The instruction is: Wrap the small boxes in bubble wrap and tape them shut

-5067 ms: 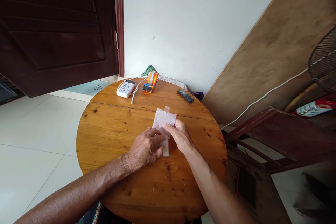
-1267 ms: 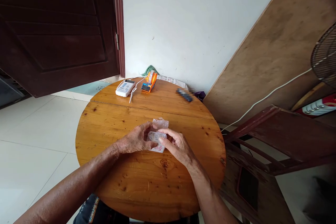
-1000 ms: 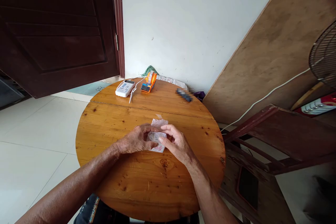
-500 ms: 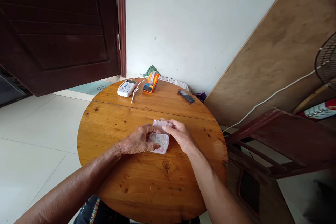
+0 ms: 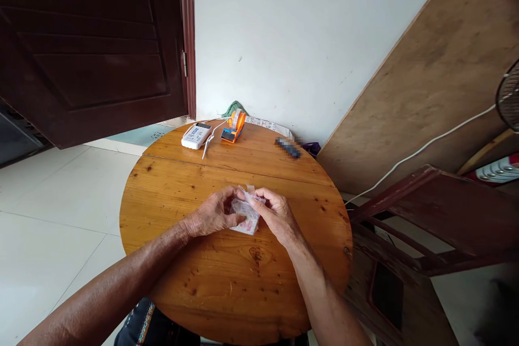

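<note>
Gap R of tape disp. [image 5: 233, 127]

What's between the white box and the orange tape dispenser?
A white cord lies on the table between the white box and the orange tape dispenser, as the head view shows.

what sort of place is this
Probably a room in someone's home, though the view doesn't prove it: a round wooden table stands by a white wall, with a wooden chair and a wire-caged fan nearby.
</note>
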{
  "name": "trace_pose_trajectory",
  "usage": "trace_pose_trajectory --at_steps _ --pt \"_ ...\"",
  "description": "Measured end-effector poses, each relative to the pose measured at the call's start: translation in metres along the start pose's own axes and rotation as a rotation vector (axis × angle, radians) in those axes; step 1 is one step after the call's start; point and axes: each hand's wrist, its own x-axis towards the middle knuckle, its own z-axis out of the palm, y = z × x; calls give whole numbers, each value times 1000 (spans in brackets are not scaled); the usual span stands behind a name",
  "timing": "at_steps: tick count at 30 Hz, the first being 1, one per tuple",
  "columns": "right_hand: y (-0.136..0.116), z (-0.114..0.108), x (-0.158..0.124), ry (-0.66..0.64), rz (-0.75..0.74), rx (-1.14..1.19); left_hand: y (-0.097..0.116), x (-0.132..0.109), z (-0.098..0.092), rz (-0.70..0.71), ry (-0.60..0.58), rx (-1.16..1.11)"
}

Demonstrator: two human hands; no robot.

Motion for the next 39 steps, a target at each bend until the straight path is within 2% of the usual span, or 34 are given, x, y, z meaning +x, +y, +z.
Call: trace_pose_trajectory --at_steps 3,7,16,21,26,34,39 --pt "1 -1 0 10 -7 1 -4 2 -1 35 28 -90" --pt "3 1 1 23 34 20 -8 3 -4 14 46 -97" --pt "-1 12 4 155 42 96 -8 4 -3 -6 20 -100" --pt "-3 17 4 168 7 51 -6 5 -2 -7 10 -117" --pt "-3 20 3 165 -49 -43 -9 6 -4 -5 27 -48" --pt "-5 24 0 186 -118 -107 -10 7 -6 3 108 105" --pt "4 28 2 224 -154 -173 -10 10 -5 42 189 225"
